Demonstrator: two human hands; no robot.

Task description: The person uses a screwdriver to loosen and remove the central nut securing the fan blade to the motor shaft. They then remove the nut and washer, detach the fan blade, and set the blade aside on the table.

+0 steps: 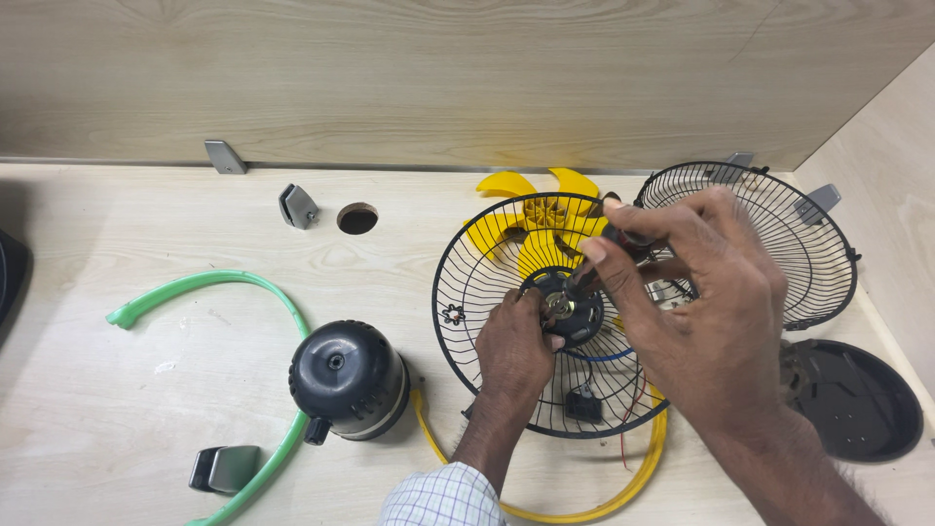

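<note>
My left hand [513, 347] rests on a black wire fan guard [466, 261] and pinches the black motor hub [577, 310] at its middle. Above the hub, my right hand [693, 292] grips a dark-handled screwdriver [623, 244] whose tip points down at the hub. A yellow fan blade [536, 209] lies behind the guard. A yellow plastic ring [648, 456] curves under the guard's near edge. Red and blue wires [633, 397] and a small black switch [584, 403] show through the wires of the guard.
A second black wire guard [813, 255] leans at the right, with a black round base plate [862, 401] below it. A black motor housing [348, 380] and a green plastic ring [255, 282] lie at the left, a grey clip [224, 468] near the front. The desk has a cable hole [357, 217].
</note>
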